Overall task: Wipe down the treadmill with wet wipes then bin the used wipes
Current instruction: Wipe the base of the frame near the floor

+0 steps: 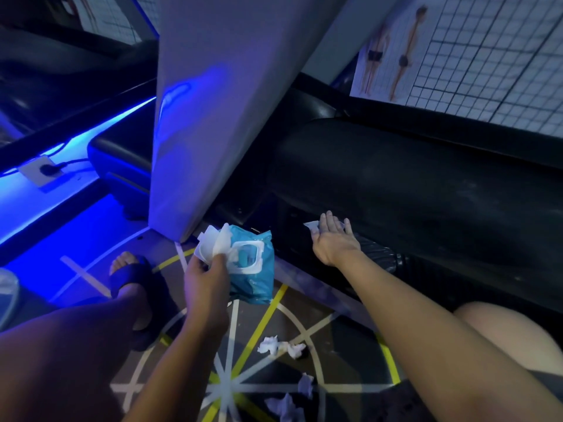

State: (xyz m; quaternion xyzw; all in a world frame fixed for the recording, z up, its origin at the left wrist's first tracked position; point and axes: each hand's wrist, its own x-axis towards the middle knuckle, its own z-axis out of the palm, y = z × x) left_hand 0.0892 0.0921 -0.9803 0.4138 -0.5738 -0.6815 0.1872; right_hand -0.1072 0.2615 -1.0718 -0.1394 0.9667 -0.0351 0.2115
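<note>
Where right hand (333, 239) presses — wipe (311, 225) half-hidden.

Wipe (310, 224) on treadmill (426, 184), wipes pack (257, 287) near

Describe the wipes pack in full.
The pack is a soft, crinkled blue plastic pouch with a white rigid flip-top frame on its face; the flap appears open. White wipes stick out loosely at its upper left. It is held tilted above the floor, close to the foot of the treadmill's grey upright. The left hand grips it from the left, fingers curled over the wipes and frame edge.
</note>
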